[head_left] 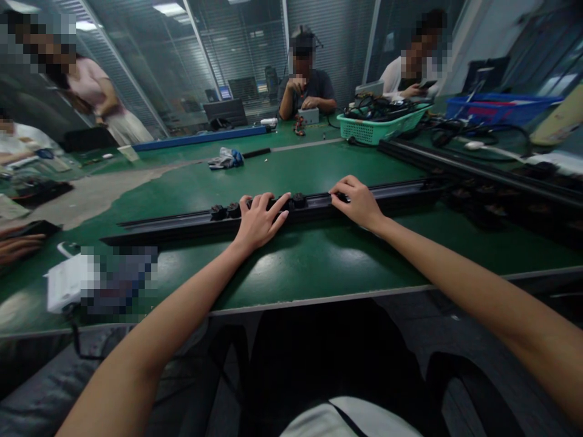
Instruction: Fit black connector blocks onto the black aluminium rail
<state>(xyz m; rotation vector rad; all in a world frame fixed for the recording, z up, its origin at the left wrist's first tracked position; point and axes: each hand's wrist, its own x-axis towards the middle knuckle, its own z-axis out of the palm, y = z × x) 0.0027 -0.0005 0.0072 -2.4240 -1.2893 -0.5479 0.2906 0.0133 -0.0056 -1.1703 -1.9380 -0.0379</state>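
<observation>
Black channel strip (314, 206) lies L-R across the green table (291, 164), round black parts (217, 212) sitting in it. L hand (261, 218): fingers spread wide, resting over the parts. R hand (357, 203): thumb + index pinched close at the strip, can't tell on what. No readable labels tbh.

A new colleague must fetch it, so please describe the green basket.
On the green table, look to the far right side. There stands a basket heaped with dark cables. Its light green, perforated wall sets it apart from the blue bin nearby.
</observation>
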